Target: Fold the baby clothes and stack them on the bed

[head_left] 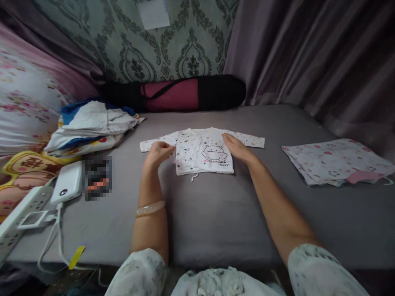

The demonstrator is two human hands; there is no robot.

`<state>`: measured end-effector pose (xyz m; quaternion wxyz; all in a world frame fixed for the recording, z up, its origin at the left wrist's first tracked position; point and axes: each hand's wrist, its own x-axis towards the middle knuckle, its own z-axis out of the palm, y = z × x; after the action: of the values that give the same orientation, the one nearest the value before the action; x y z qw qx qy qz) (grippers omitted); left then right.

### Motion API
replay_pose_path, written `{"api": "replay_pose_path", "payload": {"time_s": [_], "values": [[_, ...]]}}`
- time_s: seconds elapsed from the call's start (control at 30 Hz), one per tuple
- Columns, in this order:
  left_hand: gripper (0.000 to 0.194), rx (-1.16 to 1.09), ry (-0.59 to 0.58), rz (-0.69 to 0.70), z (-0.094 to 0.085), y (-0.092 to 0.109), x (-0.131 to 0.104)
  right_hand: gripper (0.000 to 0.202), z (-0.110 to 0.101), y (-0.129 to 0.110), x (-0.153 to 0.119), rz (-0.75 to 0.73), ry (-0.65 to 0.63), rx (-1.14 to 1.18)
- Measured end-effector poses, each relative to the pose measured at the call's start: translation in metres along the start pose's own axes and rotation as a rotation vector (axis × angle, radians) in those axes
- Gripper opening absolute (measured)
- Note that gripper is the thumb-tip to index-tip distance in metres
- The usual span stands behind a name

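Note:
A small white baby shirt [203,154] lies spread on the grey sheet, its sleeves stretched out to both sides. Its front carries a cartoon hippo and printed lettering, and a thin tie hangs from the lower hem. At the shirt's left side, under the sleeve, my left hand [159,152] has its fingers pinched together on the fabric edge; a pale bangle circles that forearm. My right hand [235,147] rests along the opposite side with straight fingers, its palm turned inward and partly covering where the right sleeve joins.
Folded clothes [92,125] are piled at the left, and a folded printed cloth [336,160] lies at the right. A white power bank [67,181], cables and a power strip [26,216] occupy the near left. A long black-and-red bag [175,94] lies along the wall.

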<state>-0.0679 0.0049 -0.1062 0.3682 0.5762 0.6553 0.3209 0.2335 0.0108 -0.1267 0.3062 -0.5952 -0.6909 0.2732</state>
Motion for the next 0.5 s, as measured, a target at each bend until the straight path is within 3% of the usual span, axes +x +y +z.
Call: {"api": "replay_pose_path", "payload": {"time_s": [0.1,0.17,0.37,0.5], "values": [[0.027,-0.257,0.003,0.261,0.022,0.013,0.002,0.055,0.004,0.005,0.004,-0.004,0.006,-0.074],[0.037,-0.277,-0.035,0.374,0.039,0.016,0.005,0.056,0.01,0.007,0.004,0.004,0.012,-0.164],[0.036,0.277,-0.033,0.505,0.09,0.011,0.006,0.059,0.037,-0.003,-0.011,-0.014,-0.056,-0.492],[0.051,0.606,-0.089,0.421,0.115,0.005,-0.006,0.06,0.052,-0.007,-0.019,-0.013,-0.094,-0.6]]}}
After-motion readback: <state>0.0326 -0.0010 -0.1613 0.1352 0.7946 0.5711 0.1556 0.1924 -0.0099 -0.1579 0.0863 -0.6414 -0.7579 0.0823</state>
